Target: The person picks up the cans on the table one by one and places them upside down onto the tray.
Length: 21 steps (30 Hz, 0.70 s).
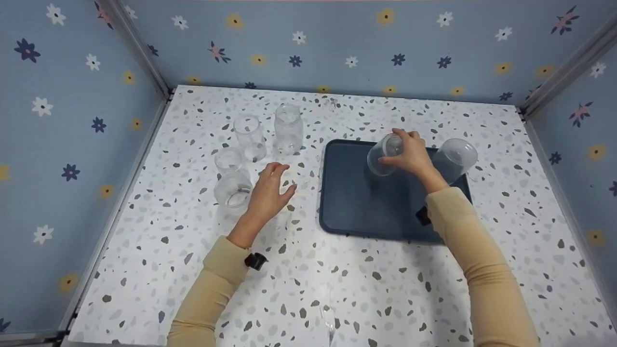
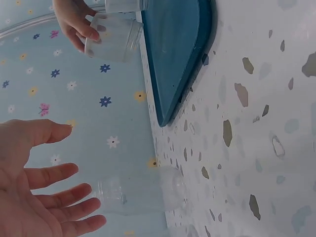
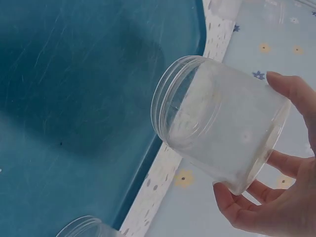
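Right hand (image 1: 409,154): gripping a clear jar from above, fingers and thumb curled about the base end and parted by its breadth.
Held jar (image 3: 222,113): bottom up over the far part of the blue tray, threaded mouth turned downward; contact between rim and tray impossible to tell.
Blue tray (image 1: 366,207): dark, shallow, round-cornered, lying flat toward the right of the table, scratches showing in the right-wrist view.
Second jar (image 1: 457,154): clear with a cloudy end, at the right far part of the tray, just beyond the right hand and partly hidden behind wrist and sleeve.
Left hand (image 1: 267,195): fingers and thumb well parted, palm bare, grasping nothing, just beside the clear jars on the left.
Jars at left: four in a loose cluster on the tabletop, front jar (image 1: 232,190) nearest the left hand, middle jar (image 1: 228,160) close behind, back-left jar (image 1: 249,135) and back-right jar (image 1: 289,127) farther off.
Sleeves (image 1: 496,279): beige on both arms, with a small black device (image 1: 255,260) at the left wrist.
Setting: white speckled table (image 1: 289,299) enclosed by blue flowered panels (image 1: 328,48).
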{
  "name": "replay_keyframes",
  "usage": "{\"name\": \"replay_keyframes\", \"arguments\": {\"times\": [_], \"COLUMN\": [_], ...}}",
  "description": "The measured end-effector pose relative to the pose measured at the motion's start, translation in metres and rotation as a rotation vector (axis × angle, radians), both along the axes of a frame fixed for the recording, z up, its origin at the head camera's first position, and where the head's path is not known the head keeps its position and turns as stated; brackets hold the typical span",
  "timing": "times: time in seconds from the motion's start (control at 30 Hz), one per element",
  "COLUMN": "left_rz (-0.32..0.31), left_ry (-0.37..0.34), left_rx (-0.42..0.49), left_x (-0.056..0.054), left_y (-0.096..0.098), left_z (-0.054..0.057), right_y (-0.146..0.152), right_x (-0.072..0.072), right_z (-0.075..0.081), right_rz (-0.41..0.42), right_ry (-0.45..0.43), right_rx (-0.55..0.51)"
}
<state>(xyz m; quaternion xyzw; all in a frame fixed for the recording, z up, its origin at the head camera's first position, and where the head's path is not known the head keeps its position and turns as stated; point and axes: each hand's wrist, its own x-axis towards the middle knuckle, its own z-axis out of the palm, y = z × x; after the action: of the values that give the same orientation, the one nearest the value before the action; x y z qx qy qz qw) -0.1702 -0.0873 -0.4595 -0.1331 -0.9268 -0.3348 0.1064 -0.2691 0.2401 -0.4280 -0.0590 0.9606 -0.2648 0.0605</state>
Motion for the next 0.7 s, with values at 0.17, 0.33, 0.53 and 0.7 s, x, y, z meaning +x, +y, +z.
{"name": "replay_keyframes", "arguments": {"times": [0.17,0.33,0.53,0.7], "left_rz": [0.074,0.156,0.225,0.291], "left_ry": [0.022,0.02,0.0,-0.005], "left_rx": [-0.022,-0.061,-0.101,-0.103], "left_x": [0.0,0.001,0.001,0.002], "left_y": [-0.007,-0.013,-0.021,-0.029], "left_z": [-0.003,-0.006,-0.006,-0.007], "right_y": [0.004,0.009,0.013,0.014], "right_x": [-0.005,-0.009,-0.013,-0.014], "right_z": [-0.003,-0.007,-0.009,-0.011], "right_rz": [-0.032,-0.051,-0.065,-0.071], "right_ry": [-0.011,-0.012,-0.02,-0.049], "right_rx": [0.021,0.044,0.064,0.095]}}
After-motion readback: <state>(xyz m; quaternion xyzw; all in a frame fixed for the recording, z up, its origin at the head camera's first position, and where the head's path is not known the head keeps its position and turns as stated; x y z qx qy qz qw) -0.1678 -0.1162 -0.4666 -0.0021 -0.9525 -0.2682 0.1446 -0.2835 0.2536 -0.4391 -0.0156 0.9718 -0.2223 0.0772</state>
